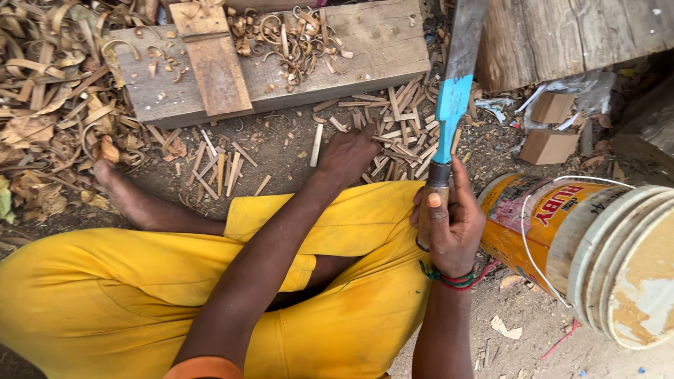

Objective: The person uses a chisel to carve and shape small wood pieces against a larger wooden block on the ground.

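Daylight all over, soft and pretty even, probably open shade since nothing throws a hard shadow. The yellow trousers [337,231] come out really saturated, close to blown on the thigh. The pale bucket bottom [642,288] at the right edge looks stretched, like wide-angle warp. Darkest patch is the top right corner under the big timber [562,35]. Wood shavings [49,91] on the left stay sharp; the long blade [460,63] looks slightly soft, maybe motion blur.

Bright yellow trousers [140,295] fill the lower left of the frame. At upper centre, the blade [453,105] is painted turquoise — grey above. At right, the bucket [547,224] is orange-yellow — red lettering.
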